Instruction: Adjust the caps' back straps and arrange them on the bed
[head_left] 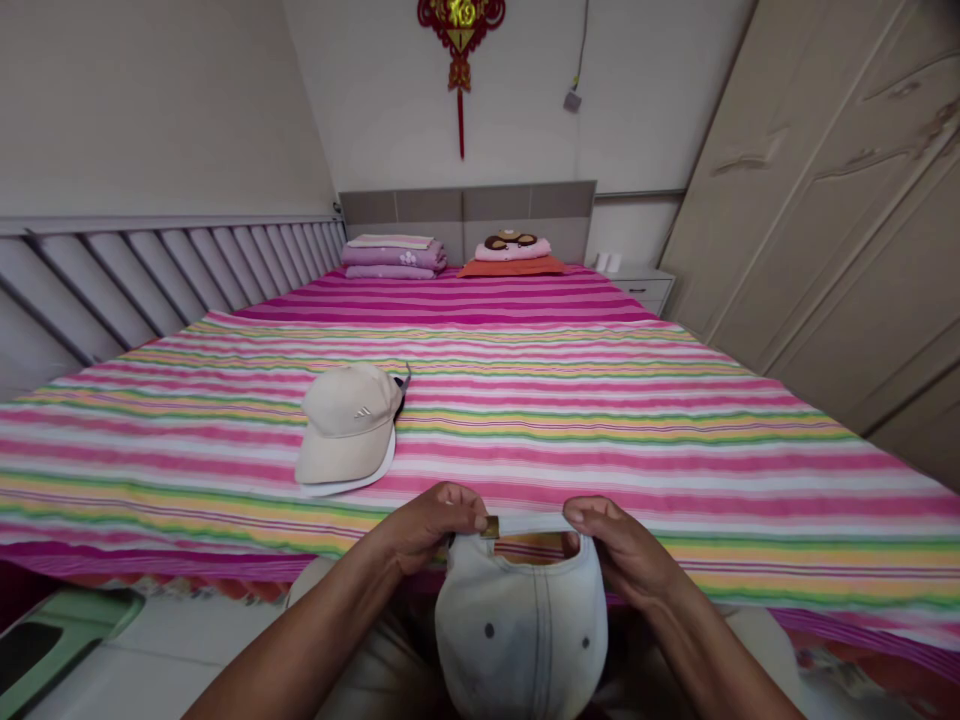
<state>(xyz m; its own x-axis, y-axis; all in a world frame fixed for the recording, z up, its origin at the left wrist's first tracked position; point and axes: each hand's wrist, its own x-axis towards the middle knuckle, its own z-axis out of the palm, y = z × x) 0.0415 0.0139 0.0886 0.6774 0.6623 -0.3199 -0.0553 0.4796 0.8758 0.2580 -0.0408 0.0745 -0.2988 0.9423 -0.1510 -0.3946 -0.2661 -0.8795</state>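
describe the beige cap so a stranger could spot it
Start at the striped bed and look left of centre, nearer the camera. There lies a beige cap with a small slanted-bar logo. The paler cap is held by the left hand and right hand.

left hand (446, 525) and right hand (622, 545): hold pale cap (521, 625) by its strap; beige cap (349, 415): on striped bed (570, 400)
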